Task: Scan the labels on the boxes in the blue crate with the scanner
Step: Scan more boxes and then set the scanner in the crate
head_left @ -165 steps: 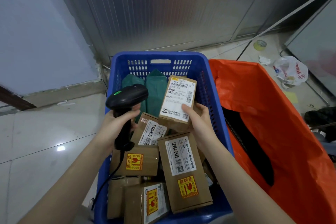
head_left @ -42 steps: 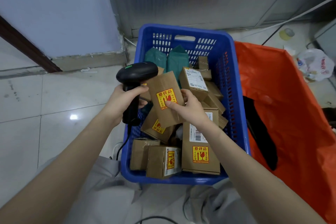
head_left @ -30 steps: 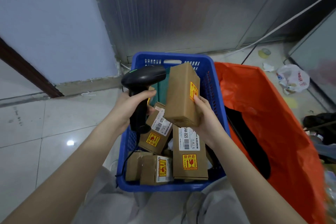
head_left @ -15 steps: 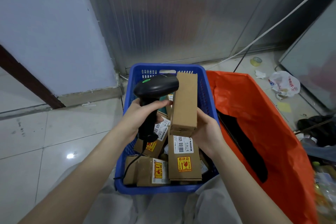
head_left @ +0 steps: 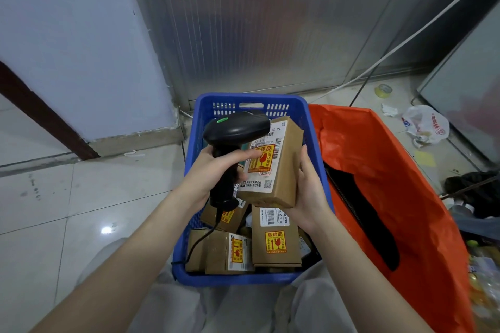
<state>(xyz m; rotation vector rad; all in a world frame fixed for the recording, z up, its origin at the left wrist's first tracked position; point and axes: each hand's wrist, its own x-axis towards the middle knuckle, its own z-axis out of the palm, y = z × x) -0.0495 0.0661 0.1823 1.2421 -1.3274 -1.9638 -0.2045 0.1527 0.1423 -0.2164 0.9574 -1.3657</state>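
Observation:
A blue crate stands on the floor in front of me, holding several brown cardboard boxes with white labels and yellow fragile stickers. My left hand grips the handle of a black scanner, whose green light shows on top. The scanner head sits just left of a brown box that my right hand holds from its right side above the crate. The held box is turned so its white barcode label and fragile sticker face up toward me.
An orange bag with a dark opening lies right of the crate. A white plastic bag, a tape roll and litter lie on the floor at the far right. The scanner's cable drops into the crate. Tiled floor spreads left.
My right hand has turned the held box so its labelled face now shows instead of a plain side. The scanner stays close to the box's left.

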